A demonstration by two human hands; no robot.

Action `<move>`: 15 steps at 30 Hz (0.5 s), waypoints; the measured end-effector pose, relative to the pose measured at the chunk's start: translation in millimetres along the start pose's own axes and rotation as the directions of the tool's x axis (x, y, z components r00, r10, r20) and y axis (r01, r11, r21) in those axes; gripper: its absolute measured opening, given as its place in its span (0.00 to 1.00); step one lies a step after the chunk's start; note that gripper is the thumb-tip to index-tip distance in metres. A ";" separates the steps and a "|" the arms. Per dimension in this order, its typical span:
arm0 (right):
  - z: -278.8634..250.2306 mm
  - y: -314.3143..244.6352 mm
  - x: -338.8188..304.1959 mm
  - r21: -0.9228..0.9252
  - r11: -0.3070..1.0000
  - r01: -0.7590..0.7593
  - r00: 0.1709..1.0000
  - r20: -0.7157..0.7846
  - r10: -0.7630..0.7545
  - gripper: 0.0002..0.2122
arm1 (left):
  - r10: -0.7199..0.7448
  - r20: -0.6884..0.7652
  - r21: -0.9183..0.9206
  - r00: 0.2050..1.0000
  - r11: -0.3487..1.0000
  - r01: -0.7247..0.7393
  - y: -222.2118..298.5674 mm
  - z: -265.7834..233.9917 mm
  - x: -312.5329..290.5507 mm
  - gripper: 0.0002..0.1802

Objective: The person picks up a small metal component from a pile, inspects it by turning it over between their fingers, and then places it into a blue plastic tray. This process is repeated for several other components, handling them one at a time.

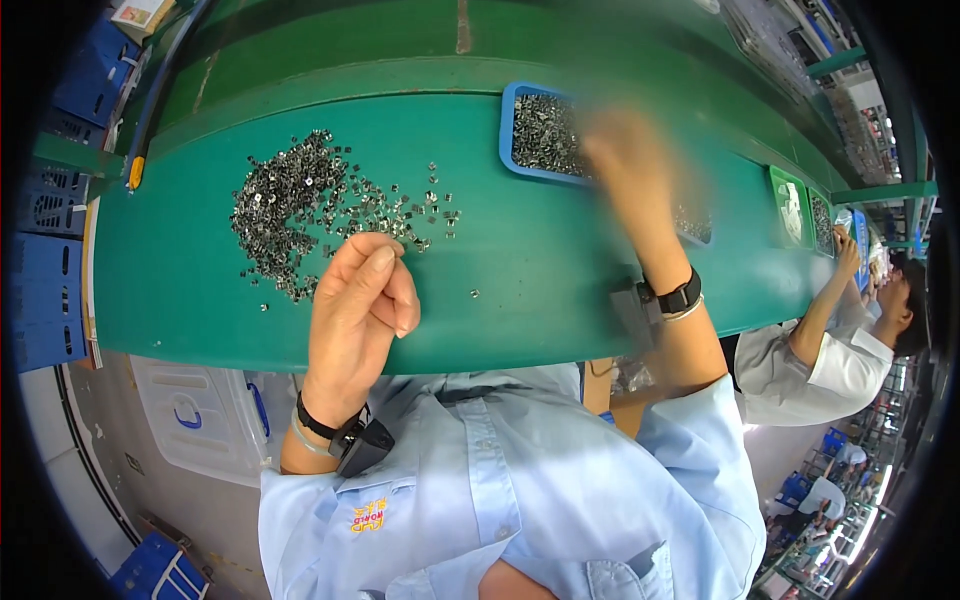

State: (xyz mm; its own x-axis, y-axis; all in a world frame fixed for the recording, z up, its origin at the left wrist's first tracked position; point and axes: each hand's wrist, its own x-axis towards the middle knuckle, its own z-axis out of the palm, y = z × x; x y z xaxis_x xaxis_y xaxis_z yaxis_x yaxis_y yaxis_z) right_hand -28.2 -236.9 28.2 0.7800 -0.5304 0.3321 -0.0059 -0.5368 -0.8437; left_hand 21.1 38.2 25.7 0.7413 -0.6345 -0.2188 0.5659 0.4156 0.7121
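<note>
Metal parts (545, 132) in blue tray (507, 130), right hand (632, 155) near

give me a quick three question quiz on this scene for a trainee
1. True or false: the loose pile of small metal parts lies left of the blue tray.
2. Which hand looks blurred? A: left; B: right; C: neither.
3. Fill in: the band on the wrist of the left hand is ___.

Key: 1. True. 2. B, the right hand. 3. Black.
</note>
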 end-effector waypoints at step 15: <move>39.2 -21.9 -75.5 -0.056 0.890 0.452 0.750 0.564 -0.345 0.08 | -0.153 0.020 0.095 0.988 0.984 0.151 -11.7 -7.9 -0.7 0.08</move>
State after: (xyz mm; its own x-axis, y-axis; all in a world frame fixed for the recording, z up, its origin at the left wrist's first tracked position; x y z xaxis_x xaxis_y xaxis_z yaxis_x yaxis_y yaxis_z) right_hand -62.4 -159.4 5.1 0.9401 0.1580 0.3021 0.3124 -0.7540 -0.5778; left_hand 16.8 38.9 12.3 0.6385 -0.7037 -0.3116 0.6341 0.2515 0.7313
